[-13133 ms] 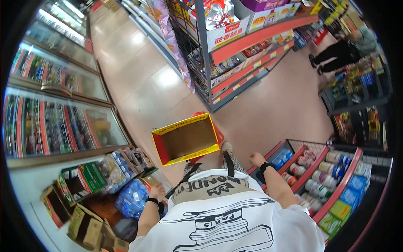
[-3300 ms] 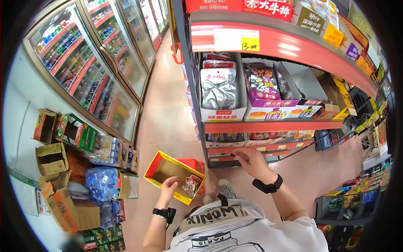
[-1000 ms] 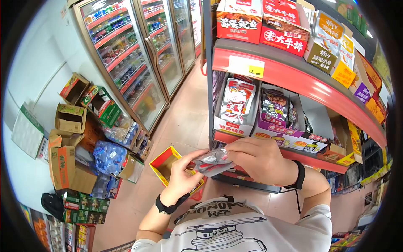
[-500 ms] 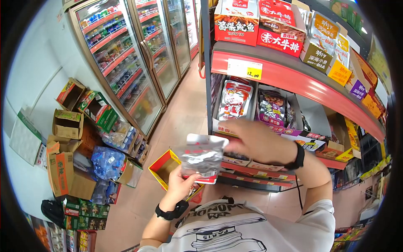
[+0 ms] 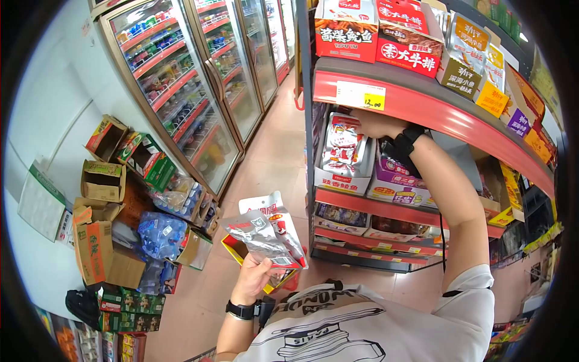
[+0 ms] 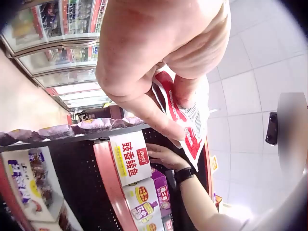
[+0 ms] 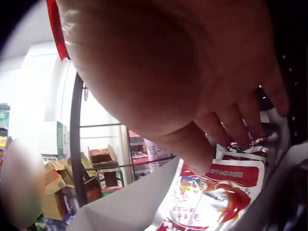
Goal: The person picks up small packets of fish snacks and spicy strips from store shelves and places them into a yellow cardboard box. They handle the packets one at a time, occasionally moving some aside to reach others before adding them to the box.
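My left hand (image 5: 253,279) pinches snack pouches by their lower end, thumb in front. A silver foil pouch (image 5: 250,232) fans out over a white-and-red one (image 5: 283,226). Below them, partly hidden, is a yellow-and-red open box (image 5: 234,248). My right hand (image 5: 379,123) reaches under the upper shelf, into a white display box (image 5: 341,183) of upright pouches. In the right wrist view its fingers extend over the rear pouches, and the thumb lies at the top of the front red-and-white pouch (image 7: 216,190).
The red-edged upper shelf (image 5: 422,99) passes just above my right forearm. A purple carton (image 5: 401,181) stands beside the display box. Glass-door coolers (image 5: 175,90) line the left, with empty cardboard boxes (image 5: 99,241) and bottled packs (image 5: 161,234) on the floor.
Both hands were on the pouches; then the right let go and moved up into the display box. The left keeps hold, and the pouches have fanned apart. Earlier, both hands were empty.
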A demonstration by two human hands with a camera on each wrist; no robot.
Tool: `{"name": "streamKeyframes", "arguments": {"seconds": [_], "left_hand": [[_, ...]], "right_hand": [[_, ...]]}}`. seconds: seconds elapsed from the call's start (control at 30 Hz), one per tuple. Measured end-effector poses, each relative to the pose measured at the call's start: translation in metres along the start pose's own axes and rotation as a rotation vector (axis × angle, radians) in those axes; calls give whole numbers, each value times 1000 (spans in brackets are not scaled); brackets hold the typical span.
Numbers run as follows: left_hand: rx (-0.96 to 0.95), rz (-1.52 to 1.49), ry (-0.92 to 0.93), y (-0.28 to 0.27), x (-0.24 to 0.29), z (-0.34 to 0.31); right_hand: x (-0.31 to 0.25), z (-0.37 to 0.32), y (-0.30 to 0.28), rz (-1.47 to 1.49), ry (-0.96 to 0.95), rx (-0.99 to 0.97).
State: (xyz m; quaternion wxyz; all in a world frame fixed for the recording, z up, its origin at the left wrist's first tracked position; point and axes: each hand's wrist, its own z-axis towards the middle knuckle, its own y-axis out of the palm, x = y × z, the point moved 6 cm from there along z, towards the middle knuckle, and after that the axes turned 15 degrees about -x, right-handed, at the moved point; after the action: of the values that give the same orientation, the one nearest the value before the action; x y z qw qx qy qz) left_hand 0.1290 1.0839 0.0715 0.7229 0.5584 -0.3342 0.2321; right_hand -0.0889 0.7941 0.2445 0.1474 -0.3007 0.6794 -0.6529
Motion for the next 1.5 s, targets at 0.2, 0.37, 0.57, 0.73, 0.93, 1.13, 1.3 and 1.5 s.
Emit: {"name": "streamKeyframes", "arguments": {"seconds": [0.2,0.37,0.57,0.73,0.93,1.13,1.3,1.5], "left_hand": [[-37,-37,12,-1,2,-5],[-56,-36,10,-5,-2,-5],[-88,13,-24,-10,-2,-9],[-17,32,-20,-9,1,-14],[36,44,-23,-24,-3,-24],[80,42,-14,-53,-5,-41],[162,44,-44,-60,1,-53],[31,77,-130,-60,6,-55]], "right_hand": [[-11,-14,-8,18,11,18],[-10,-11,7,65,86,-69],[-15,-24,0,101,67,-16],[-29,-47,-22,128,-23,167],[-47,-69,-16,229,-120,121],[-69,-124,-47,277,-115,482],[-86,-180,-56,595,-45,766],[-137,-168,-10,1082,-128,408]]}}
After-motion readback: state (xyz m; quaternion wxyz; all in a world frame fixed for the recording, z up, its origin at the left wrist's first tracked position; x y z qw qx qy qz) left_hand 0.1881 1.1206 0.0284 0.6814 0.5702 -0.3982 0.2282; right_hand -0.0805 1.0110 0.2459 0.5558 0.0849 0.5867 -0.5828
